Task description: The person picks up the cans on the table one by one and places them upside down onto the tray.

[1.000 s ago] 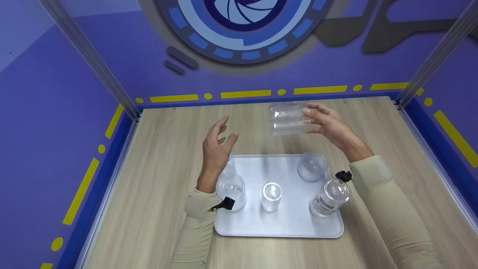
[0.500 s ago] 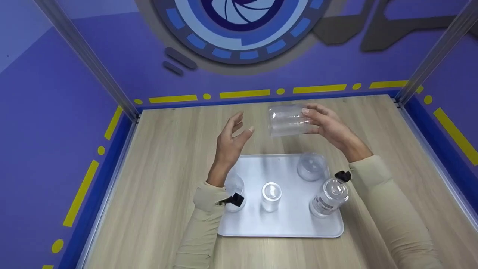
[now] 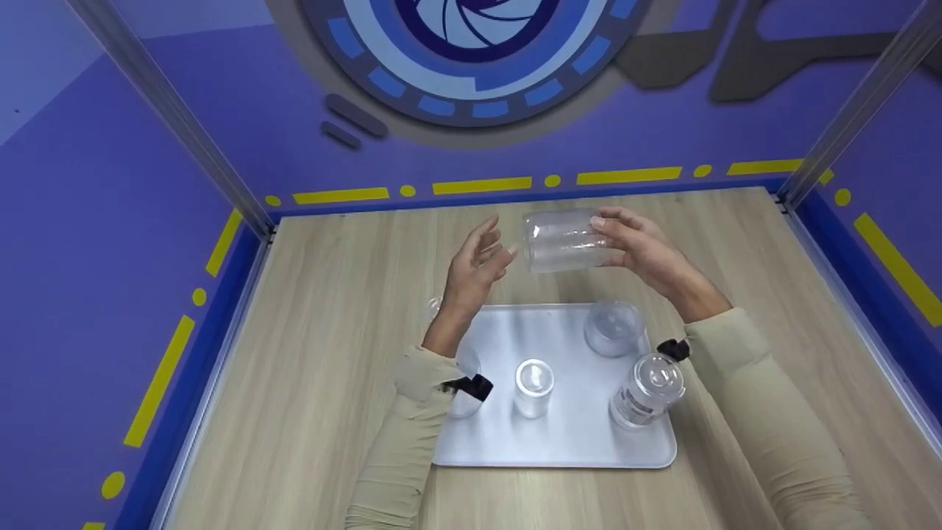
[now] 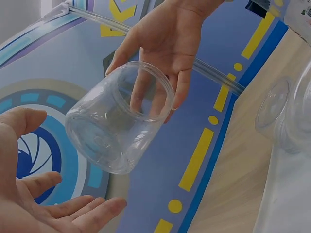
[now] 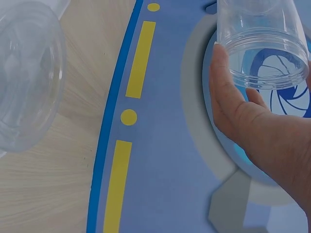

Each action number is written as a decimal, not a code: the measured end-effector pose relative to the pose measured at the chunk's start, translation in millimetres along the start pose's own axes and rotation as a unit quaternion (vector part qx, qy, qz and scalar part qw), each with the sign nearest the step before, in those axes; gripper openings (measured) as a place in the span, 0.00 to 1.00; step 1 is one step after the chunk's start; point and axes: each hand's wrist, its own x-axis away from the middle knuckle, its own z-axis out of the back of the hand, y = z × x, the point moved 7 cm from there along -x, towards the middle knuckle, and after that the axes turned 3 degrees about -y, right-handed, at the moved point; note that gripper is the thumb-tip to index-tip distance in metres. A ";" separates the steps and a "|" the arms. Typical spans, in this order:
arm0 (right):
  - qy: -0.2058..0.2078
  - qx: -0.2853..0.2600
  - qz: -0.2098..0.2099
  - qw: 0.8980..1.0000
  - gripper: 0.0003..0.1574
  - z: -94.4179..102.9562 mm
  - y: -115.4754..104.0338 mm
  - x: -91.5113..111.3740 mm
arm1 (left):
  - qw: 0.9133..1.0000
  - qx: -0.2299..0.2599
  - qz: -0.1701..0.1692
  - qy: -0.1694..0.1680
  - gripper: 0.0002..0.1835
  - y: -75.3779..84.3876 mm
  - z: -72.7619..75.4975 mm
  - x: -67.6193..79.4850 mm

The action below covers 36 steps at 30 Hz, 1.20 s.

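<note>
My right hand grips a clear plastic jar by its open-mouth end, above the table beyond the tray. The jar lies on its side in the air, its base toward my left hand. In the left wrist view, the fingers of the right hand spread around the jar's mouth. My left hand has its fingers relaxed and apart, near the jar's base but not touching it. The right wrist view shows the ridged neck of the jar against the fingers.
Below the hands lies a white tray. It bears a small upturned clear container, a labelled clear bottle and a round clear container. My left forearm partly covers another clear vessel. Blue panels wall the table.
My left hand has moved right, closer to the jar's base. The right hand and the jar have shifted slightly left and toward me. Things on the tray stay where they were.
</note>
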 end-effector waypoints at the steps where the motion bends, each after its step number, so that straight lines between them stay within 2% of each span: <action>1: -0.002 -0.001 0.000 1.000 0.26 -0.9 -0.3 0.0 | 1.000 0.005 0.002 -0.001 0.39 -0.5 -1.2 -0.9; 8: 0.001 0.001 -0.003 1.000 0.29 -3.0 -0.4 -2.8 | 0.999 0.037 0.008 -0.015 0.40 -3.5 -8.6 -7.2; 20: 0.003 0.016 -0.010 1.000 0.32 -8.6 -0.3 -3.2 | 0.998 0.066 0.017 -0.009 0.40 -8.1 -7.8 -12.3; 30: 0.000 0.020 -0.010 1.000 0.32 -10.6 1.8 -3.5 | 0.998 0.059 0.005 -0.010 0.37 -5.8 -8.8 -14.9; 36: 0.000 0.013 -0.011 1.000 0.30 -12.6 4.6 -4.2 | 0.998 0.052 0.011 -0.013 0.36 -7.6 -11.4 -13.2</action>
